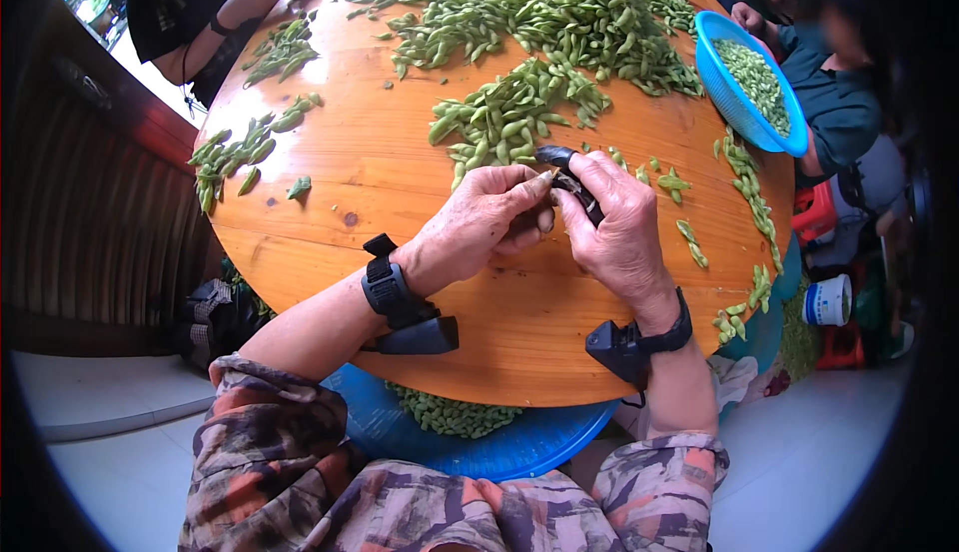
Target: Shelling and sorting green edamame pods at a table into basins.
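Note:
Over the near middle of the wooden table (400, 202), my two hands meet. My right hand (619, 217) is closed around a black hand tool (577, 195), whose exact kind I cannot make out. Another black curved piece (555, 155) shows by its index finger. Against the tool's end, my left hand (484, 214) is closed, thumb pressed to finger; whatever it pinches is too small or hidden. Just beyond my hands lies a small pile of green soybean pods (504, 117). Below the table edge, a blue basin (375, 422) holds shelled green beans (450, 414).
A large heap of pods (559, 12) covers the far side, with smaller rows (235, 157) at the left and loose pods (754, 197) at the right. A co-worker (839, 92) sits by a blue basket (714, 67) of beans; another person (200, 22) works at far left.

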`<action>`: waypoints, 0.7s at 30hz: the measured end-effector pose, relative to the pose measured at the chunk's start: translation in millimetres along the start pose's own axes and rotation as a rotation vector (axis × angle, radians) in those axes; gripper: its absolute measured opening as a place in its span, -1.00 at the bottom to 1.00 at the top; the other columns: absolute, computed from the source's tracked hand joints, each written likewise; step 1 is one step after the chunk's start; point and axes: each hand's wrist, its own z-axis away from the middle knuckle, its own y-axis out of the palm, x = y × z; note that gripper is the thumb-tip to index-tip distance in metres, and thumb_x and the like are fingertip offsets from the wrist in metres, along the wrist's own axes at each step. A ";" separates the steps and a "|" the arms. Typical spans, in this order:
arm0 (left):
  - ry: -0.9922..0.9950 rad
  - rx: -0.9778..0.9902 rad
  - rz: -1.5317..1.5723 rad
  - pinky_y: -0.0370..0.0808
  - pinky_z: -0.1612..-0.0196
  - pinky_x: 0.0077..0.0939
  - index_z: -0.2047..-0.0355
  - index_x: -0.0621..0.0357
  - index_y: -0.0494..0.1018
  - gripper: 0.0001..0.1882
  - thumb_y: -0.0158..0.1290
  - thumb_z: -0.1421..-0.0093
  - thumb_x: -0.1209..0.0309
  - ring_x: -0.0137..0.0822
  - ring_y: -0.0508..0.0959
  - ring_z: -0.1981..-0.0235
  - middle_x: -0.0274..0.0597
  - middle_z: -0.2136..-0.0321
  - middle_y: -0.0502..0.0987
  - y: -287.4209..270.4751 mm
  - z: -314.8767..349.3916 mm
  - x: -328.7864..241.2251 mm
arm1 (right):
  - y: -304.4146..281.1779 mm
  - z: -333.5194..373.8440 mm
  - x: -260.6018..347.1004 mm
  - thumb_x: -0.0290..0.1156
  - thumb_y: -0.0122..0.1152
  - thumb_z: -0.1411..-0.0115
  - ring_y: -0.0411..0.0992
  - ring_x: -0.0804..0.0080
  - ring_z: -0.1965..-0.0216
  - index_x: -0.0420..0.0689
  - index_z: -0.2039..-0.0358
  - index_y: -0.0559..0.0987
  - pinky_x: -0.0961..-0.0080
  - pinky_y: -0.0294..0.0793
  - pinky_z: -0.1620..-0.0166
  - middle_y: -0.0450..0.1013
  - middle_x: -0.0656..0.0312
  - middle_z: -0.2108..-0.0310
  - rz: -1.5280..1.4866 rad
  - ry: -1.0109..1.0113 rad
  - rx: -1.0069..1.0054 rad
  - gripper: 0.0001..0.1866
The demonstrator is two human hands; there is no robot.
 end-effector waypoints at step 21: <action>0.010 -0.011 -0.025 0.20 0.66 -0.75 0.28 0.16 0.43 -0.79 -0.03 -0.39 0.27 -0.63 0.34 0.68 -0.37 0.54 0.49 6.2 3.8 2.5 | -0.2 -1.6 -0.4 -0.58 0.12 -0.12 0.36 0.69 0.54 -0.20 -0.03 0.56 0.65 0.40 0.44 0.43 0.34 0.54 -0.421 0.561 0.099 -0.59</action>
